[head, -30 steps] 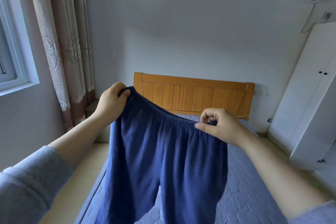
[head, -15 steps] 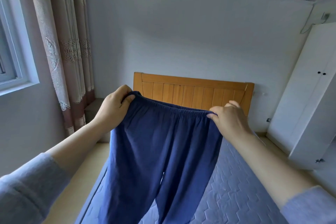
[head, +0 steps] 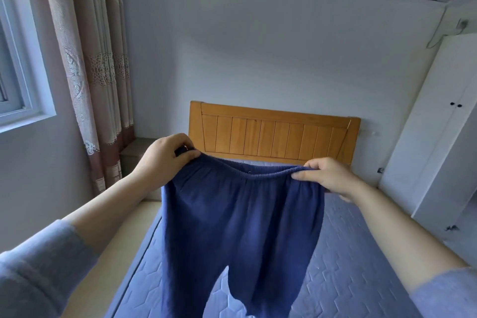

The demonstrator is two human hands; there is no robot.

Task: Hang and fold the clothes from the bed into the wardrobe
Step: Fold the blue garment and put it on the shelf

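The fingers of my left hand (head: 165,156) curl over one end of the elastic waistband (head: 245,174), thumb pinching from the front; my right hand (head: 327,175) pinches the other end likewise; the navy trousers (head: 240,227) hang spread between them over the blue mattress (head: 343,253); both arms reach forward; open air separates waistband and wooden headboard (head: 273,137); the white wardrobe (head: 438,137) stands closed at right.
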